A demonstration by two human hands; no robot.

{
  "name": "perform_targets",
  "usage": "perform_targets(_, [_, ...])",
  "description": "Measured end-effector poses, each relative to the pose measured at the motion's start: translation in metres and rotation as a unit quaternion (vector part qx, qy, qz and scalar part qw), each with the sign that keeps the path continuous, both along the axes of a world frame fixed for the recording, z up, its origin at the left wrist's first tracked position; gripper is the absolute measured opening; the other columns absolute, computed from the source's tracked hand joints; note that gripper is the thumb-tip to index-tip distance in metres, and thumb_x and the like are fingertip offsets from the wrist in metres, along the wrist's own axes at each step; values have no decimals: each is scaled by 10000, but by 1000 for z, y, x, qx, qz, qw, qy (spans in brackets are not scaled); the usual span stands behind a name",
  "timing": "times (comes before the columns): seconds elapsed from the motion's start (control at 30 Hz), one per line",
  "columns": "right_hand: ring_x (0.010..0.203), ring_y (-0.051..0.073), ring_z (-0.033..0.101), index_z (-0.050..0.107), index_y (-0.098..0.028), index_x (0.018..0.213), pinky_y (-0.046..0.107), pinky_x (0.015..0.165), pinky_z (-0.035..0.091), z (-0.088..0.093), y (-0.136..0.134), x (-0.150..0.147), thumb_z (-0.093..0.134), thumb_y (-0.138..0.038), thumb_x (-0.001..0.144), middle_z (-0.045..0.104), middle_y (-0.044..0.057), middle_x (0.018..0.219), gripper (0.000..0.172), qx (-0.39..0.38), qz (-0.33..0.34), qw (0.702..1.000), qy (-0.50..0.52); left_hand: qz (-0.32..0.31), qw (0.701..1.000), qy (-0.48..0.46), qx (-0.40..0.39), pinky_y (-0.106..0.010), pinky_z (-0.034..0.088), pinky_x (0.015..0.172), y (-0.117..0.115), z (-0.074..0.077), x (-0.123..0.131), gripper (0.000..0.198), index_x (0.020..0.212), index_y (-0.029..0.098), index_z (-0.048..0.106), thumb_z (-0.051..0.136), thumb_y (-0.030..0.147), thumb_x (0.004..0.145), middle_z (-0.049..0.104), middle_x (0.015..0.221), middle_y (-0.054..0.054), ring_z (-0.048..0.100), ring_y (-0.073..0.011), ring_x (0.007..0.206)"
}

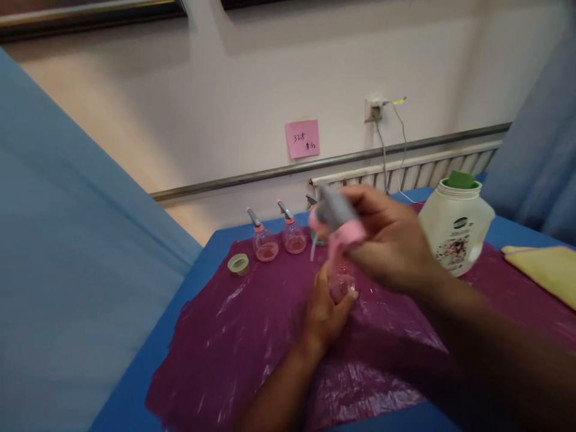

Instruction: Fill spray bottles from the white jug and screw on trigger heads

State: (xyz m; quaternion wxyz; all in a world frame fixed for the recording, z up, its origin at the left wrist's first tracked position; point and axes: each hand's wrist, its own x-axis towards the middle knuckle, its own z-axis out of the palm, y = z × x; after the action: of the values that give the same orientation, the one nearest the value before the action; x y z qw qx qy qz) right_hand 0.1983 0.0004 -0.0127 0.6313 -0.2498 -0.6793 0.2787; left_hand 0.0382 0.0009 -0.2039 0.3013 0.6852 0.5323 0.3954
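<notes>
My left hand (326, 309) is wrapped round the lower part of a clear pink-tinted spray bottle (342, 288) over the purple plastic sheet. Closed on a grey and pink spray head (337, 213), my right hand (382, 231) is above that bottle and smeared by motion. Whether the head is seated on the bottle's neck, I cannot tell. Two spray bottles with pink liquid, one (265, 245) and another (294, 237), stand upright behind to the left. A third bottle with a greenish body (318, 237) is mostly hidden behind my right hand.
A pale green cup-like cap (239, 264) sits left on the purple sheet (234, 348). At right stands a large white jug (459, 222) with something green in its mouth, beside a folded yellow cloth (544, 270). A wall with a plugged socket (374, 110) lies behind; blue curtains hang at both sides.
</notes>
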Motion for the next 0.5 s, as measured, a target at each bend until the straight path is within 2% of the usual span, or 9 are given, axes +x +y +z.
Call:
perform_targets(0.1, [1005,244,798,749,-308,1054,421,884,712,0,13,34,927,-397,898,798,16,1017,252,-57,-43,994,81,17,1000,-4,-18,-588,378,1391,2,2,1,925,1712,229,431,852,435,916,494,1787,-173,474,-370,1669])
perform_targets(0.2, [986,254,795,738,-299,979,441,871,723,-12,27,49,958,-460,864,772,13,958,296,-74,-51,991,104,16,999,8,-27,-593,361,1402,2,3,0,939,1732,227,401,838,468,937,464,1810,-175,443,-370,1692])
perform_targets(0.4, [938,210,782,747,-273,997,383,849,711,-36,45,46,999,-414,809,767,-7,931,344,-107,-34,987,111,14,999,8,-33,-591,363,1401,1,8,1,942,1741,225,388,842,421,939,473,1803,-168,458,-358,1681])
perform_targets(0.5, [909,196,778,745,-258,989,377,854,704,-45,51,41,1003,-403,800,765,-11,898,351,-112,2,989,97,16,999,-4,-34,-590,397,1381,0,10,3,922,1732,252,417,855,396,934,515,1774,-148,498,-355,1649])
